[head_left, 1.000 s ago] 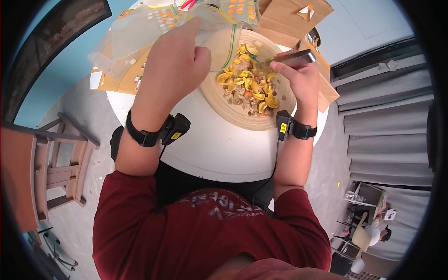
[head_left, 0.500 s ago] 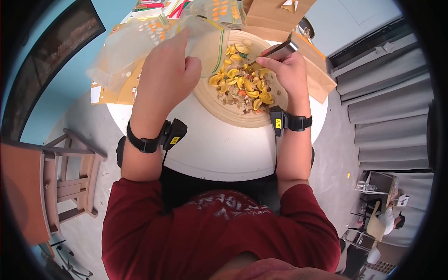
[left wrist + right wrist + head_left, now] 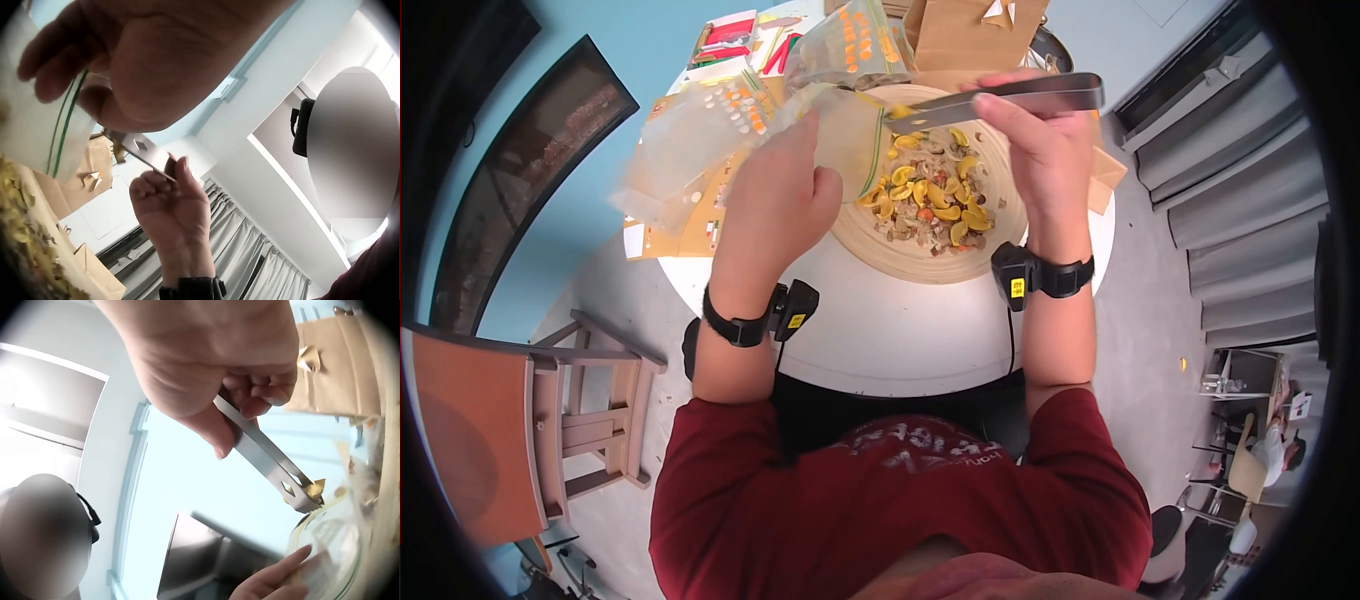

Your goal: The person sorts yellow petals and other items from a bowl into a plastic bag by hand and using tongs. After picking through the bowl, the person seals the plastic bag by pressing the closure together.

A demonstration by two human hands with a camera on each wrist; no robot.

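1. At the mouth of a clear bag [image 3: 850, 125], above the left side of the round plate [image 3: 885, 259], the metal tongs [image 3: 1022, 97] hold a yellow piece [image 3: 317, 487], which looks like shell pasta.
2. The right hand [image 3: 1045, 150] has its fingers closed round the tongs, whose tips are narrowed on that piece. The left hand [image 3: 778, 210] pinches the bag's edge near its green-lined seal.
3. Judging by this, the work is picking yellow pieces out of a mixture and bagging them. This piece seems picked up and brought across, its release not yet made.
4. Plenty looks left: many yellow pieces [image 3: 941, 195] lie on the plate among brown bits [image 3: 920, 232] and a few red-orange bits [image 3: 925, 215]. The plate rests on the white tabletop [image 3: 880, 335].
5. How much the bag already contains I cannot tell; its cloudy plastic and the hand hide most of it. So the share done is uncertain, though the job appears well short of finished.
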